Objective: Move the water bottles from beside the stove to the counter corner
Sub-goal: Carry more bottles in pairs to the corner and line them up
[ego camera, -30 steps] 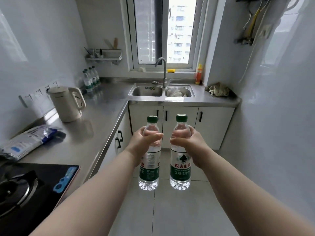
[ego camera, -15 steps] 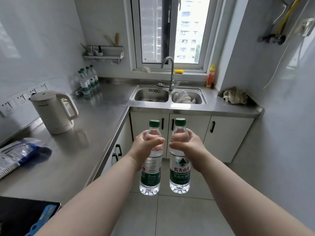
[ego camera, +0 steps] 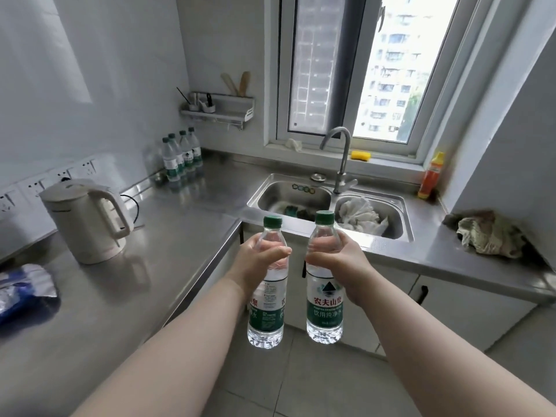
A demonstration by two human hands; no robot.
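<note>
Your forearms reach out over the floor, each hand carrying a water bottle. Your left hand (ego camera: 258, 261) curls its fingers and thumb round the shoulder of the left bottle (ego camera: 266, 314), and your right hand (ego camera: 338, 261) grips the right bottle (ego camera: 325, 311) the same way. Both bottles hang upright with green caps, side by side and slightly apart, in the air in front of the sink cabinet. The right bottle's green label reads 农夫山泉 and 饮用纯净水 under a mountain logo. The left label is turned away, showing fine print too small to read. This looks like the carrying step. Next you need to swing left over the steel table (ego camera: 180, 236), pass the white kettle (ego camera: 87, 221), and stand both bottles beside the four bottles (ego camera: 182, 158) in the far corner without toppling them. The sink (ego camera: 296, 192) lies beyond, under the window.
</note>
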